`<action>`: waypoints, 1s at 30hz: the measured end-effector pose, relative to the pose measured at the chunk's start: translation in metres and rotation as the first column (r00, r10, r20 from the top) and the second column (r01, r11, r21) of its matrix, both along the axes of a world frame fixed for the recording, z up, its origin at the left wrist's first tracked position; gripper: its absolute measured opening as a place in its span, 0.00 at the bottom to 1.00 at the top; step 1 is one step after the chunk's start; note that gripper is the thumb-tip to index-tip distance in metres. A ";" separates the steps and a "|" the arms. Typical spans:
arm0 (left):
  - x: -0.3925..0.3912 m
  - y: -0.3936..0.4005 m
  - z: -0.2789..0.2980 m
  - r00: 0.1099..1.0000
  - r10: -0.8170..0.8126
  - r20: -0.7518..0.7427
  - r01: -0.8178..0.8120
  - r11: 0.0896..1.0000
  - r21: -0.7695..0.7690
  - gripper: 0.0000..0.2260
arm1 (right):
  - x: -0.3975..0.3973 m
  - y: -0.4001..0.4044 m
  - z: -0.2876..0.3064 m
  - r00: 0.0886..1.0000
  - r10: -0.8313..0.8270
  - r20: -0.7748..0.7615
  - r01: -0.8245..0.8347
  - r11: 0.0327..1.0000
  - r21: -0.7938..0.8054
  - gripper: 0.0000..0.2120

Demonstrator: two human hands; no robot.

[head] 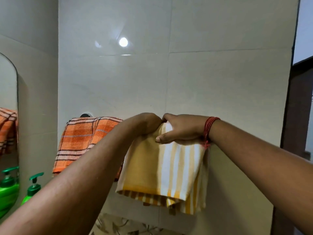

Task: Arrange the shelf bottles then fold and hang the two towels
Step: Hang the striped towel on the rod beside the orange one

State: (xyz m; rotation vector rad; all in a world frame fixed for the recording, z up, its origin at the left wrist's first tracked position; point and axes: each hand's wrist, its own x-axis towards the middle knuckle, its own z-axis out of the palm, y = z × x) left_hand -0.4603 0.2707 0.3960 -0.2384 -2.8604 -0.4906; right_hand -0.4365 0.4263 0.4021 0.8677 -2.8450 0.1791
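Note:
A folded yellow and white striped towel (166, 170) hangs against the tiled wall, draped at the height of the towel bar. My right hand (181, 131) grips its top edge, thumb in front and fingers curled over the back. My left hand (145, 122) is bent at the wrist over the towel's top left corner; its fingers are hidden behind the cloth. An orange checked towel (81, 139) hangs folded over the bar to the left, partly hidden by my left forearm. The bar's chrome wall mount (86, 115) shows just above it.
A green pump bottle (33, 189) stands at the lower left beside a mirror (8, 116), which reflects the bottle and the orange towel. A dark doorway (301, 107) opens at the right edge of the wall. Patterned tiles (122, 224) run below the towels.

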 end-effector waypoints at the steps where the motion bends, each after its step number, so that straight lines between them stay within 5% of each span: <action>1: -0.002 -0.001 -0.002 0.998 0.022 -0.065 -0.023 1.000 -0.009 0.13 | -0.003 0.003 0.004 0.997 0.015 0.069 -0.013 1.000 -0.028 0.29; 4: 0.001 -0.004 -0.013 0.929 0.094 -0.357 -0.084 0.996 0.043 0.17 | -0.006 0.007 0.010 0.968 0.078 0.240 -0.059 0.995 -0.084 0.23; 7: 0.015 0.000 -0.039 0.633 0.018 -0.774 -0.057 0.998 -0.024 0.15 | -0.008 0.011 0.009 0.969 0.099 0.226 -0.079 0.992 -0.097 0.26; 11: 0.017 0.002 -0.062 0.676 -0.096 -0.730 0.024 0.994 -0.108 0.18 | -0.003 0.023 0.008 0.963 0.138 0.230 -0.116 0.988 -0.107 0.22; 17: 0.014 0.005 -0.050 0.750 0.005 -0.661 -0.080 0.993 -0.083 0.27 | -0.006 0.035 0.000 0.997 0.055 0.055 -0.052 0.997 -0.057 0.23; 22: 0.013 0.005 -0.033 0.865 0.054 -0.500 -0.088 0.995 -0.045 0.27 | 0.007 0.032 0.005 0.995 0.018 0.099 -0.015 0.999 -0.035 0.25; 27: 0.024 0.016 -0.057 0.606 0.007 -0.796 -0.008 1.000 0.003 0.22 | 0.026 0.027 -0.005 0.950 0.016 -0.312 0.011 0.996 0.085 0.25; 30: 0.022 0.021 -0.076 0.625 -0.014 -0.780 -0.012 1.000 -0.028 0.23 | 0.029 0.028 -0.025 0.905 0.064 -0.421 -0.021 0.994 0.107 0.30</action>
